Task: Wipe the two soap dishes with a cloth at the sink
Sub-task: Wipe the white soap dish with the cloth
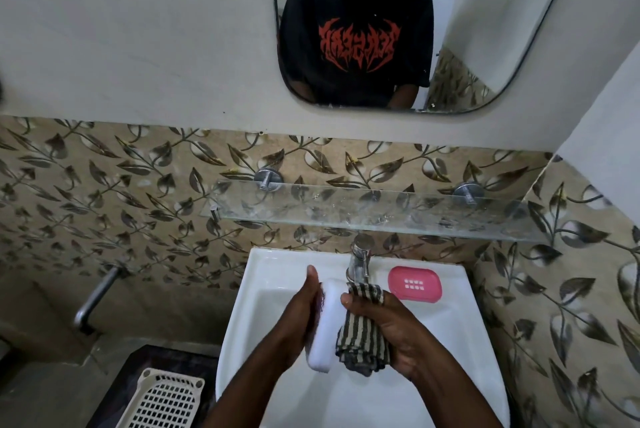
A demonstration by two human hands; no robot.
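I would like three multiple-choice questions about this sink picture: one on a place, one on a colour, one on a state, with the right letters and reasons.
1. Where does the pink soap dish lie?
A. on the glass shelf
B. on the sink rim, right of the tap
C. in the basket on the floor

2. What colour is the soap dish held in the left hand?
A. white
B. green
C. black

3. What is the right hand doing?
A. hanging empty
B. turning the tap
C. gripping the striped cloth

Answers:
1 B, it sits on the sink beside the tap.
2 A, the white soap dish shows between the hands.
3 C, the fingers close around the striped cloth, pressed against the dish.
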